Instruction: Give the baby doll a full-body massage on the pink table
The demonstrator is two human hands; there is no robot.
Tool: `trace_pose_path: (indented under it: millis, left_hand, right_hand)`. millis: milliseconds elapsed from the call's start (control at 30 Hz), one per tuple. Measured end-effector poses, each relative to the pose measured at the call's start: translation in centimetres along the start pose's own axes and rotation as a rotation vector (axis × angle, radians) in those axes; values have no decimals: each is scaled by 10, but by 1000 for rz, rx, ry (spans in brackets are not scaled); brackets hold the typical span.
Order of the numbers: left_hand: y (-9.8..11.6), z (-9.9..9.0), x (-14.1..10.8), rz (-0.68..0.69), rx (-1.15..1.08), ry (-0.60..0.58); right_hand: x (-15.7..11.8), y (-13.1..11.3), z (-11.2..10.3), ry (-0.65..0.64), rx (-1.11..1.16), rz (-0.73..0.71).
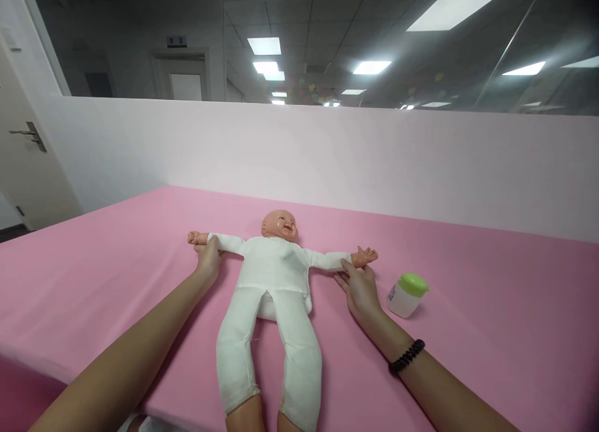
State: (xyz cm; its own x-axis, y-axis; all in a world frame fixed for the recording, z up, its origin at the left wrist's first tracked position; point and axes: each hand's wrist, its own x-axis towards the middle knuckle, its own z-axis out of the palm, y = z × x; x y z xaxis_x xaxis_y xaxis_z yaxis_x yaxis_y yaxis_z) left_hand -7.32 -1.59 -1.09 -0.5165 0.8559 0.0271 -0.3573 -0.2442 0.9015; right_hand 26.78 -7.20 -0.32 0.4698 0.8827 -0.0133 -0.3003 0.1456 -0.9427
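Note:
A baby doll (276, 263) with a white cloth body lies on its back on the pink sheet (116, 245), head toward the wall, arms stretched out to both sides. My left hand (208, 257) is closed on the doll's arm at the left, close to its wrist. At the right, my right hand (361, 285) holds the doll's other arm near the wrist, thumb on the sleeve and some fingers below it. The doll's legs point toward me, slightly apart, and its feet are out of view.
A small container (406, 296) with a green lid stands tilted-looking to the right of my right hand. A white wall (327, 157) with glass above runs behind the sheet. At the far left is a door (32, 163) with a metal handle.

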Motion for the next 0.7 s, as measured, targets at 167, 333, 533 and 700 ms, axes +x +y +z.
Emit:
trace_pose_path:
  millis: [167,333,533,700]
  left_hand:
    - [2,3,-20,449,369,-477]
    - [8,4,-41,815,789,-957]
    - [6,8,-44,733,676,-872]
    - [2,11,-25,215,227,-438]
  right_hand:
    - [-15,-1,5,-233,-277,-462]
    - [-24,11,5,-670,-811,-1040]
    - [-28,12,8,-584,-753,-947]
    - [-10,7,4,-205,-363,-464]
